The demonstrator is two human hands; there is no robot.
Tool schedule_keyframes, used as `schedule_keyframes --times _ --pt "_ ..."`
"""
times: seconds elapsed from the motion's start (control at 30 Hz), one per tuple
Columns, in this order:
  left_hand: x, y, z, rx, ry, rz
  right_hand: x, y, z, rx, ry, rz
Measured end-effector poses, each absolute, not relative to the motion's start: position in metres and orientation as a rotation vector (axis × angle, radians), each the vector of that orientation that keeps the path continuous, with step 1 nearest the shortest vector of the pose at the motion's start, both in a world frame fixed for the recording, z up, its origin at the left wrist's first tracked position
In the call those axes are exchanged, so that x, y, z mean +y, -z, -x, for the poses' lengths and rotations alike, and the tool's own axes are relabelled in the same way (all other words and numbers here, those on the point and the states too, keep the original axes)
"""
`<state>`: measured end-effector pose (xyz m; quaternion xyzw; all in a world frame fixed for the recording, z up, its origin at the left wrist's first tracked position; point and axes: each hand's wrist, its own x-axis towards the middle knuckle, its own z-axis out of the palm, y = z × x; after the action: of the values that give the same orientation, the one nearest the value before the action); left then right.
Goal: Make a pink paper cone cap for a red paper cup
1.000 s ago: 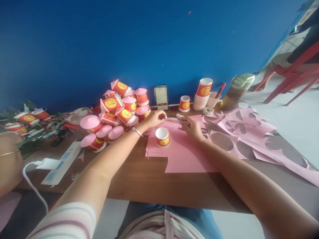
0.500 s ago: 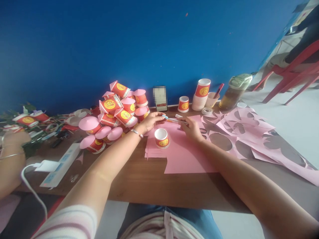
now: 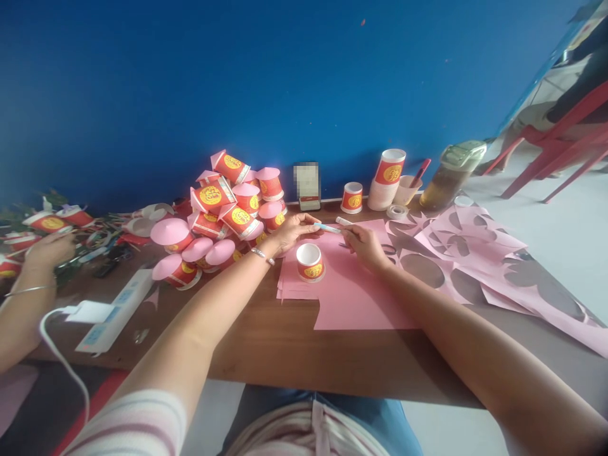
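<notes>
Above the pink paper, a slim light-blue and white pen [image 3: 327, 228] spans my two hands. My left hand [image 3: 295, 232] pinches its left end. Closed around its right end is my right hand [image 3: 363, 244]; the grip partly hides the pen. Below and between the hands stands a red paper cup [image 3: 310, 262] with a yellow emblem, upright, its white rim facing up. It rests on pink paper sheets [image 3: 361, 304]. A small white cylinder [image 3: 342, 221] lies just beyond my right fingers. Scissors [image 3: 390, 250] show beside my right wrist.
Red cups with pink cone tops [image 3: 209, 196] are heaped left. A power strip [image 3: 116, 310] lies nearer me. Behind are a phone-like device [image 3: 308, 187], stacked cups [image 3: 389, 177], tape [image 3: 396, 211] and a jug [image 3: 451, 177]. Cut-out paper [image 3: 470, 240] spreads right. A co-worker's hand [image 3: 50, 250] is far left.
The pen's orange part between my hands is no longer visible; the pen shows blue and white. At the far left, the co-worker's hand has moved forward over the clutter.
</notes>
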<state>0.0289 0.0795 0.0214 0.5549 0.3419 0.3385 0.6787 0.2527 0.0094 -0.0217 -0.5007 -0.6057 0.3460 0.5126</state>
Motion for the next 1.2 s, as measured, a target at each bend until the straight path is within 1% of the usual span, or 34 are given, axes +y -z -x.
schedule_keyframes --times 0.1,0.27,0.33,0.4,0.47,0.57,0.63,0.8,0.9,1.0,1.1,1.2 --pt "0.079 -0.021 -0.029 0.792 -0.761 -1.307 0.009 0.024 -0.252 -1.583 -0.693 1.255" --pt "0.068 -0.037 -0.016 0.938 -0.761 -1.571 0.010 0.030 -0.254 -1.964 -0.147 1.391" --pt "0.056 -0.049 -0.002 1.007 -0.845 -1.676 0.010 0.032 -0.256 -2.064 0.046 1.437" --pt "0.038 -0.059 0.016 1.040 -0.901 -1.806 0.009 0.033 -0.258 -2.130 0.169 1.501" --pt "0.017 -0.066 0.037 1.046 -0.853 -1.946 0.009 0.034 -0.258 -2.171 0.250 1.549" --pt "-0.016 -0.066 0.067 1.168 -0.737 -2.202 0.009 0.035 -0.257 -2.186 0.335 1.547" --pt "-0.034 -0.061 0.084 1.295 -0.594 -2.426 0.007 0.034 -0.255 -2.177 0.374 1.517" --pt "-0.056 -0.041 0.106 1.502 -0.377 -2.796 0.002 0.033 -0.251 -2.205 0.413 1.451" --pt "-0.061 -0.037 0.108 1.516 -0.314 -2.877 0.000 0.033 -0.250 -2.226 0.406 1.407" --pt "-0.069 -0.044 0.115 1.557 -0.242 -2.887 0.001 0.034 -0.252 -2.207 0.392 1.384" --pt "-0.083 -0.053 0.132 1.770 -0.193 -2.803 0.002 0.037 -0.254 -2.197 0.384 1.359" --pt "-0.096 -0.055 0.153 1.957 -0.041 -2.691 0.004 0.040 -0.254 -2.210 0.381 1.353"
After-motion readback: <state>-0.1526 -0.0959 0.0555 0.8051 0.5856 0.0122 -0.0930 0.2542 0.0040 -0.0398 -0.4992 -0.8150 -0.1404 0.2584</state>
